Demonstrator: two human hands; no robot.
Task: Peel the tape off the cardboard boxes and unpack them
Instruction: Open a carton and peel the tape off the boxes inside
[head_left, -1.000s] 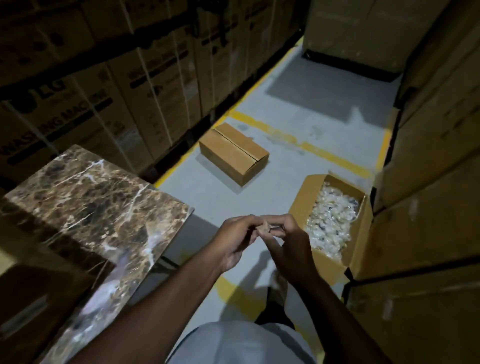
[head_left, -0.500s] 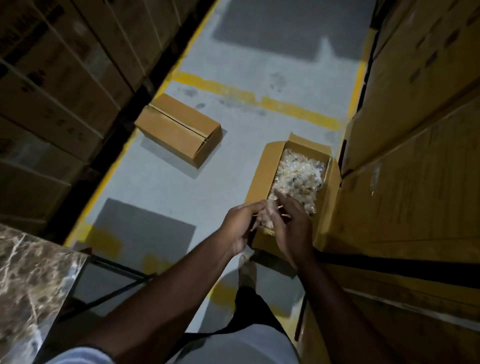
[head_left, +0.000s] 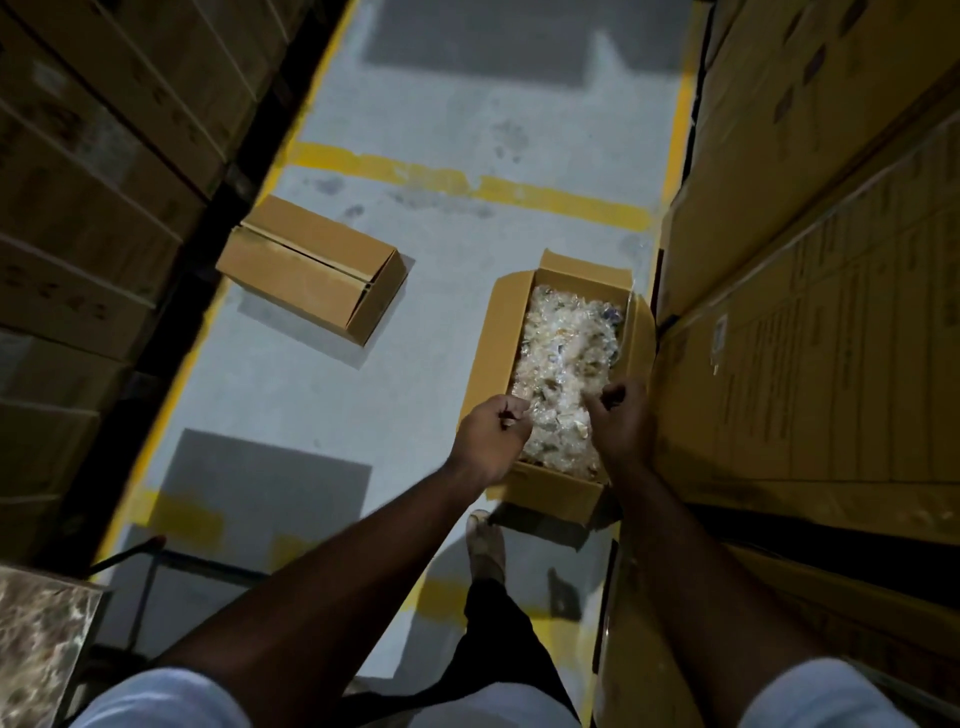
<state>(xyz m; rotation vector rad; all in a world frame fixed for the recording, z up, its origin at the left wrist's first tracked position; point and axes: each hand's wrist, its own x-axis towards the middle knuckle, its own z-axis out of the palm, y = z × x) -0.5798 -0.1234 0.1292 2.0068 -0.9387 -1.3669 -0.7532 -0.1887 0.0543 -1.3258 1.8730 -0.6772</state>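
Head view: we hover both loosely curled hands, left (head_left: 491, 434) and right (head_left: 618, 421), apparently grasping nothing, over the open brown cardboard box (head_left: 493, 358) of clear plastic-wrapped pieces (head_left: 563, 353), best scooped from beneath.

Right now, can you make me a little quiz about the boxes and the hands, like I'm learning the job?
1. True or false: the box on the left of the floor is wide open.
2. What fills the open box? A) books B) clear plastic packets C) shoes
3. Fill in: both hands, left and right, are over the ____ box.

Key: 1 false, its flaps are shut. 2 B, the packets. 3 open.
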